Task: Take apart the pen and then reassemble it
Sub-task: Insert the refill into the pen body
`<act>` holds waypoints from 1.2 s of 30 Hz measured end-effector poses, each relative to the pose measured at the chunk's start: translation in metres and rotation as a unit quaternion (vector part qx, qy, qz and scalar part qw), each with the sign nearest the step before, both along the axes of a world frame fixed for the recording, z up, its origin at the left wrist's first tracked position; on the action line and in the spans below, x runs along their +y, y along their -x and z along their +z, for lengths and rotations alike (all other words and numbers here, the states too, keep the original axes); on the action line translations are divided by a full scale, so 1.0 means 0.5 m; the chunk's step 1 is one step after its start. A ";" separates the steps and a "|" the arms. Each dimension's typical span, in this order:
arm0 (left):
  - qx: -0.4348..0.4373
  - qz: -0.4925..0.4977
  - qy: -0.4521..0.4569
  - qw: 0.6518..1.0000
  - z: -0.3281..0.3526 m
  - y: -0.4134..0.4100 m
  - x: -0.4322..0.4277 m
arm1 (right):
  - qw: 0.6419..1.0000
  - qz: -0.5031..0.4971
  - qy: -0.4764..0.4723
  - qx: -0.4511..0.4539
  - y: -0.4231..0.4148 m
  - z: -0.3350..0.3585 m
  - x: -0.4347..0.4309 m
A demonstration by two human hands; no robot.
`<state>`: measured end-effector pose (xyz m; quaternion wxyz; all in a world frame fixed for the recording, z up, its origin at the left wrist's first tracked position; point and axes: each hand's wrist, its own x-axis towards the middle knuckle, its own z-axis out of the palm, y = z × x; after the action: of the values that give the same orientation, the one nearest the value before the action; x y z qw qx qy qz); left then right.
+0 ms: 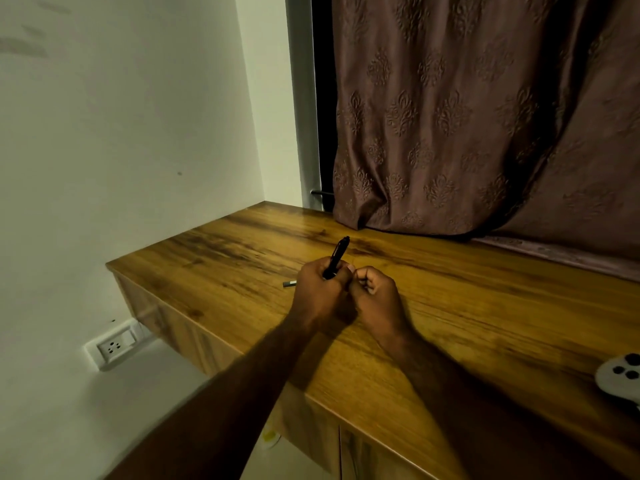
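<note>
A black pen body (337,255) sticks up and away from my left hand (320,289), which is closed around its lower end. My right hand (375,292) is curled shut right beside the left, fingertips pinched together near the pen's lower end; whether it holds a small part is hidden. A small grey pen part (289,283) lies on the wooden table (450,306) just left of my left hand.
A brown patterned curtain (467,116) hangs over the table's far side. A white device with dark buttons (621,377) rests at the right edge. A wall socket (116,346) sits low on the left wall, beyond the table's left edge.
</note>
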<state>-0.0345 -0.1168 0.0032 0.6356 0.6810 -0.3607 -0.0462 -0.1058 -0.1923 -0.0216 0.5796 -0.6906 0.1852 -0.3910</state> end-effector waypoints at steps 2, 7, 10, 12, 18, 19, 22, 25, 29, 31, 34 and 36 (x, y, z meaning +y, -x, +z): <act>-0.073 0.016 -0.025 0.997 0.001 -0.003 0.002 | 1.000 -0.003 -0.011 -0.005 0.002 0.001 -0.006; -0.246 0.063 -0.064 0.965 -0.040 -0.030 0.023 | 0.990 -0.026 -0.136 -0.042 0.011 0.011 -0.039; -0.274 0.073 -0.110 0.953 -0.062 -0.038 0.037 | 0.974 -0.006 -0.213 -0.076 0.013 0.017 -0.047; -0.284 0.079 -0.120 0.948 -0.064 -0.038 0.038 | 0.965 0.005 -0.246 -0.093 0.015 0.020 -0.048; -0.343 0.100 -0.162 0.920 -0.073 -0.032 0.035 | 0.946 0.036 -0.296 -0.125 0.025 0.028 -0.049; -0.345 0.104 -0.164 0.918 -0.074 -0.033 0.036 | 0.944 0.042 -0.301 -0.126 0.026 0.029 -0.050; -0.351 0.101 -0.162 0.917 -0.072 -0.031 0.036 | 0.940 0.062 -0.310 -0.126 0.025 0.031 -0.050; -0.375 0.091 -0.162 0.908 -0.075 -0.027 0.036 | 0.943 0.077 -0.302 -0.121 0.025 0.032 -0.044; -0.380 0.096 -0.161 0.906 -0.081 -0.036 0.035 | 0.947 0.086 -0.291 -0.110 0.025 0.030 -0.041; -0.382 0.100 -0.158 0.905 -0.082 -0.038 0.033 | 0.948 0.090 -0.287 -0.107 0.025 0.029 -0.042; -0.386 0.097 -0.151 0.905 -0.081 -0.037 0.033 | 0.948 0.096 -0.283 -0.106 0.024 0.028 -0.040; -0.379 0.091 -0.148 0.909 -0.080 -0.036 0.034 | 0.947 0.100 -0.284 -0.112 0.024 0.030 -0.038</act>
<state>-0.0165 -0.0996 -0.0367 0.3443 0.7635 -0.4999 0.2202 -0.1175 -0.2112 -0.0068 0.8049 -0.4639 0.1529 -0.3370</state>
